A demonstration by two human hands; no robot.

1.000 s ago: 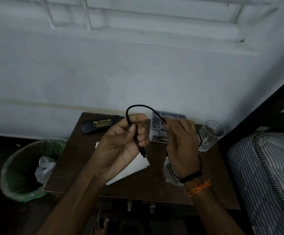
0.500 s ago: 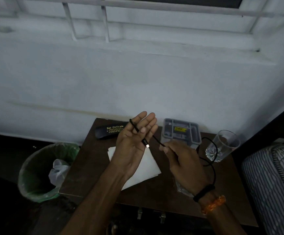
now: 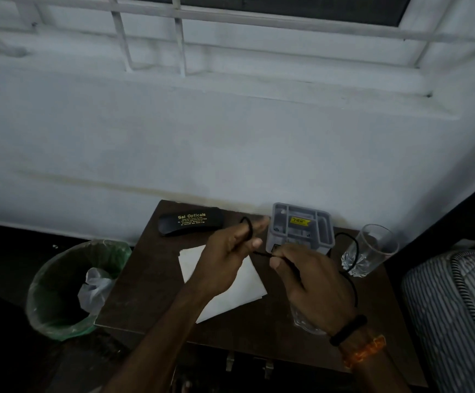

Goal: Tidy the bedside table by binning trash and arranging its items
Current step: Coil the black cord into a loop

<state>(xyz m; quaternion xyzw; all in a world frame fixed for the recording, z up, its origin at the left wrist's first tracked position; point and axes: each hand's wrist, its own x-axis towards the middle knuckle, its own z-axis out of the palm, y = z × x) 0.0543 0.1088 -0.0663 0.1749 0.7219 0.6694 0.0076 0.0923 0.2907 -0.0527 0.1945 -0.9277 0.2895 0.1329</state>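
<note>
Both hands hold a thin black cable (image 3: 349,251) over the dark wooden bedside table (image 3: 145,279). My left hand (image 3: 227,256) has the cable looped around its fingers. My right hand (image 3: 312,282) pinches the cable just right of the left hand, and the rest trails in a loop toward the glass. A white sheet of paper (image 3: 230,296) lies on the table under the hands. A black spectacle case (image 3: 190,224) with yellow lettering lies at the back left. A grey plastic organiser tray (image 3: 301,231) stands at the back.
A clear drinking glass (image 3: 369,251) stands at the table's right side, close to the cable loop. A green-lined bin (image 3: 68,290) with a crumpled white bag inside sits on the floor to the left. A striped mattress (image 3: 457,307) lies at the right. White wall behind.
My left hand has turned from an open palm to fingers curled with the cable looped around them. My right hand has moved up toward the grey tray, still pinching the cable.
</note>
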